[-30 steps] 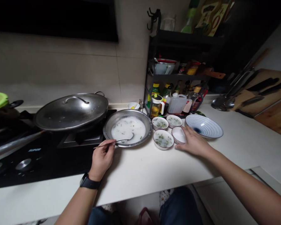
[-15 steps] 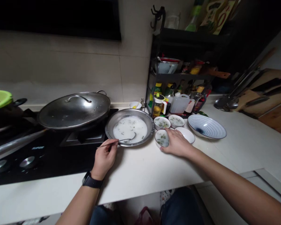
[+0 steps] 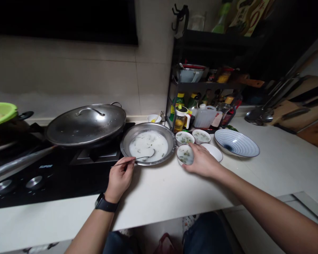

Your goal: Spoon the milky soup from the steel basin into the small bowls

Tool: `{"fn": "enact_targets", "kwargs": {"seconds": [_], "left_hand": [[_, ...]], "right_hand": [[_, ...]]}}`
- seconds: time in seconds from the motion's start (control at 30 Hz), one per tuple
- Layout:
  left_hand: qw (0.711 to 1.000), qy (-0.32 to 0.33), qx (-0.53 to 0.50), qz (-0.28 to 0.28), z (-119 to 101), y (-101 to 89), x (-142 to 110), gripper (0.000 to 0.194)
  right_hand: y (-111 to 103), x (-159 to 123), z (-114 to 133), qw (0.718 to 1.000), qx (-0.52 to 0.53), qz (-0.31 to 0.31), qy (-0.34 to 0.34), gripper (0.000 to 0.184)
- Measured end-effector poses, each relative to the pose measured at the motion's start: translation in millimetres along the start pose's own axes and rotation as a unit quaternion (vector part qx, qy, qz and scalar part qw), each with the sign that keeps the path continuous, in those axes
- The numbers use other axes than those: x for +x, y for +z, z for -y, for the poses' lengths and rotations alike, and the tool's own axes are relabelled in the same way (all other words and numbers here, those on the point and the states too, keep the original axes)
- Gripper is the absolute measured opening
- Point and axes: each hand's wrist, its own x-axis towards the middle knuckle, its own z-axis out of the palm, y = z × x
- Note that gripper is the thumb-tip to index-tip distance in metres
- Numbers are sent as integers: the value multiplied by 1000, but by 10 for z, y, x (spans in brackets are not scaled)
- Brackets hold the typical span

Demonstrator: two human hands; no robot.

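Observation:
My left hand (image 3: 121, 176) is closed around the handle of a metal spoon (image 3: 145, 156), whose curved end rests at the surface of a white liquid with green bits. That liquid fills part of a wide steel basin (image 3: 170, 135). My right hand (image 3: 202, 160) grips a small bowl (image 3: 184, 156) from its right side; the bowl holds the same white liquid with green pieces and looks tilted. Behind it stand two similar filled bowls, one at the left (image 3: 184, 138) and one at the right (image 3: 201, 135). A white bowl (image 3: 214, 151) is partly hidden by my right hand.
A blue-patterned bowl (image 3: 237, 143) sits at the right. Bottles and an oil jug (image 3: 180, 118) fill the black rack (image 3: 209, 84) behind. A lidded wok (image 3: 87, 125) stands on the stove (image 3: 55, 180) at left, beside a green basket (image 3: 1, 113). Knives and ladles (image 3: 258, 116) are far right.
The small bowl in my right hand appears a little more tilted. My left hand keeps the spoon in nearly the same place. The whole view has shifted slightly.

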Motion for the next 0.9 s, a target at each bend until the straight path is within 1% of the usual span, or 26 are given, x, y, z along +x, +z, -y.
{"fn": "enact_targets", "kwargs": {"seconds": [0.1,0.2,0.33,0.47,0.6,0.67,0.83,0.9], "left_hand": [[1000,2,-5,1,-15,-5,-1,18],[1000,6,-4,0,-49,-13,2,17],[1000,12,-16,-4,-104,-15,16,16],[1000,16,-25,-4,-131,-10,24,15],[999,19,-31,-6,-124,-8,21,14],[999,19,-34,-6,-122,-6,20,13],[999,25,-37,-7,-146,-1,29,13],[999,26,-37,-7,-159,0,31,13]], "right_hand": [[-201,38,51,1000,0,-3,-16,100],[-370,144,99,999,-10,-7,-38,98],[-480,372,193,997,-19,-24,-73,100],[-437,668,335,994,3,-22,-104,99],[-310,965,504,993,0,6,-118,107],[-249,1083,593,991,-18,24,-128,109],[-134,1292,777,979,-103,49,-172,99],[-99,1356,823,971,-142,58,-183,100]]}}
